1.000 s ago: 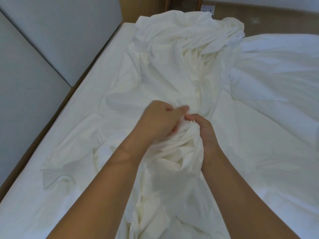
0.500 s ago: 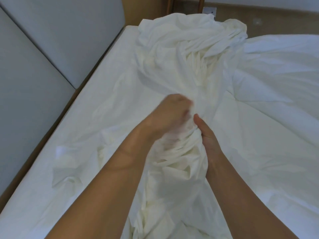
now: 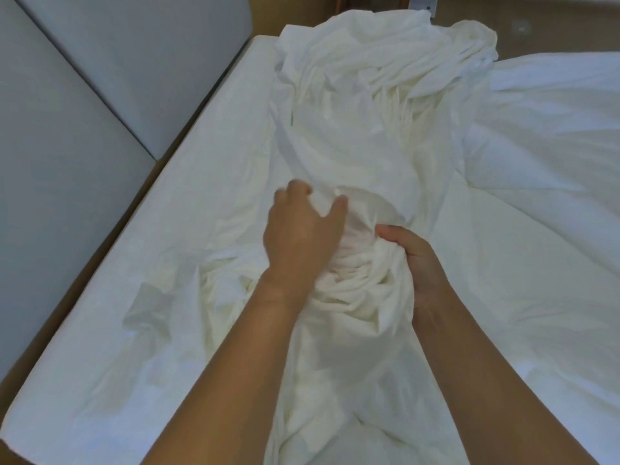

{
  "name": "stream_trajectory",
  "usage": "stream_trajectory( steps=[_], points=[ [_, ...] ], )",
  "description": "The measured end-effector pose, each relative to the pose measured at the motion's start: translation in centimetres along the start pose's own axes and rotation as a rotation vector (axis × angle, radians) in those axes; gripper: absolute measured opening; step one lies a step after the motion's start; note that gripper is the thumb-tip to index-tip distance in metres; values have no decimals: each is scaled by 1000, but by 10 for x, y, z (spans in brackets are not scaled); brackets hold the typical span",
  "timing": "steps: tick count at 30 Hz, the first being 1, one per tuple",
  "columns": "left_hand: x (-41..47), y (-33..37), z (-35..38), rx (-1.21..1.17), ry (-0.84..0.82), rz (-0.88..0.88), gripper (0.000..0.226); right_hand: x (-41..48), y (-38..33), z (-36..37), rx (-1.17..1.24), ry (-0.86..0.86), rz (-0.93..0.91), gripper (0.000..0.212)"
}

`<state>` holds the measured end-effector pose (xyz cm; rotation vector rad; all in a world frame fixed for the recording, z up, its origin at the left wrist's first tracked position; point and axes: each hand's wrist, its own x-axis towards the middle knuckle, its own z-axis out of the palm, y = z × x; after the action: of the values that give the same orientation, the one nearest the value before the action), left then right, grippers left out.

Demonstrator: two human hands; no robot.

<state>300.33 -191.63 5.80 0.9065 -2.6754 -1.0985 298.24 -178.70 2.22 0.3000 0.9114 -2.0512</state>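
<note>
Head view: a crumpled white sheet (image 3: 352, 129) lay along the middle of the bed (image 3: 141, 313), piled high at the far end and drawn into a tight bunch of folds near the person. The right hand (image 3: 417, 263) gripped that bunch from its right side, fingers curled into the gathered cloth. The left hand (image 3: 302, 236), slightly blurred, lay on the bunch from the left and just beyond it, thumb and fingers closed round a fold of the same sheet. The two hands were near each other, with only bunched cloth between them. Grey padded panels (image 3: 67, 112) bordered the bed on the left above a strip of wooden frame (image 3: 77, 276). More white bedding (image 3: 553, 135) spread to the right, touching the sheet.
</note>
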Motion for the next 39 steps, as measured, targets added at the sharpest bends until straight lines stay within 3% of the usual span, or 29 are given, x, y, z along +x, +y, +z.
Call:
stream_trajectory(
  steps=[2, 3, 5, 7, 11, 14, 18, 21, 23, 26, 31, 33, 35, 36, 38, 39],
  points=[
    [4, -20, -1, 194, -273, -175, 65, -4, 4, -5, 81, -15, -27, 42],
    [5, -28, -1, 237, -402, -193, 58, -5, 6, -5, 111, -17, -27, 41],
    [9, -30, 0, 226, -488, -143, 41, -5, 10, -6, 163, -6, -39, 36],
    [12, -30, -1, 165, -534, -102, 42, -5, 10, -4, 175, -9, -94, 28],
    [19, -30, -2, -10, -483, -162, 40, -4, 11, 2, 217, -34, -49, 55],
    [21, -25, 7, 26, -503, -217, 52, -4, 10, 0, 194, -51, -21, 48],
    [16, -22, 20, 78, -496, -156, 37, -4, 8, -2, 126, 2, -7, 43],
    [17, -10, 9, 110, -296, 12, 33, -6, 9, -6, 119, -16, 2, 39],
    [11, 12, -2, -121, -210, 174, 46, -7, 8, -6, 131, -48, 9, 41],
    [-7, 42, -5, -329, -378, 256, 49, -3, 3, 1, 223, -89, -29, 40],
    [-12, 35, -6, -143, -623, 139, 42, -1, 7, -6, 215, -39, -126, 24],
    [-10, 26, -10, -156, -551, 124, 42, -3, 8, -9, 184, -82, -107, 24],
    [-1, 5, -9, 22, -273, 133, 38, -6, 7, -10, 181, -119, -73, 30],
    [2, -8, -9, 142, -215, 103, 43, -8, 7, -11, 200, -127, -60, 34],
    [2, -34, -6, 305, -367, -25, 66, -11, 10, -15, 225, -108, -40, 36],
    [1, -44, -1, 372, -447, -50, 67, -12, 12, -16, 221, -77, -24, 36]
  ],
)
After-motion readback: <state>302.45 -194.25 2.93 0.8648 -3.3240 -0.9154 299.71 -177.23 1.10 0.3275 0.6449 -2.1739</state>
